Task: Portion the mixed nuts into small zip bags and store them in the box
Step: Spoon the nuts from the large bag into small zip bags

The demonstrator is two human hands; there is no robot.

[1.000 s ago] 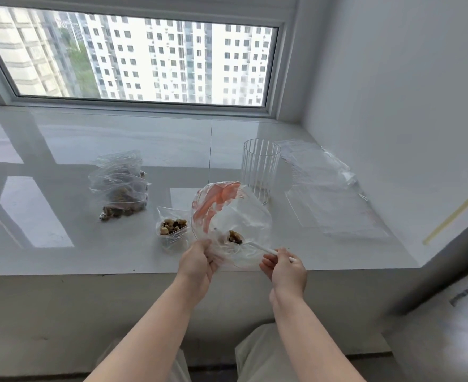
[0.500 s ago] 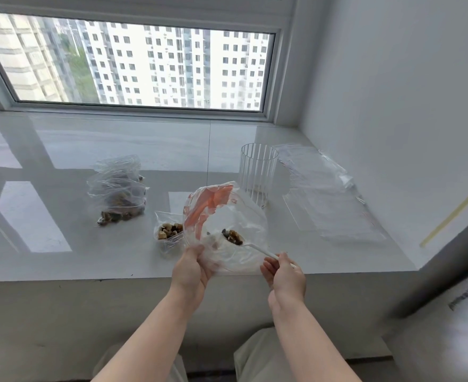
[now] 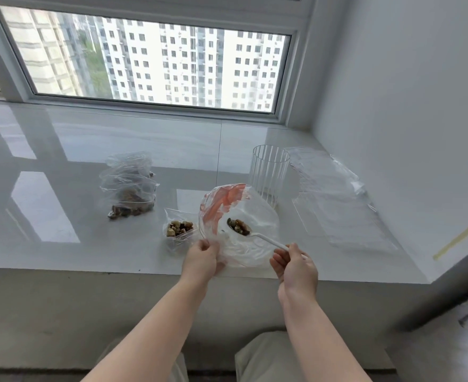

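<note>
Thin clear plastic is what I'm dealing with: my left hand (image 3: 201,257) pinches the rim of the big bag (image 3: 238,224), which is limp and slippery, so I'd hold it by the edge only. My right hand (image 3: 296,264) has its fingers curled round the handle of the white spoon (image 3: 257,237), its bowl loaded with nuts (image 3: 238,226), light and loose, easily spilled. The small bag (image 3: 179,228) waits open at nine o'clock of the spoon; filled bags (image 3: 129,188) lie further off at ten.
</note>
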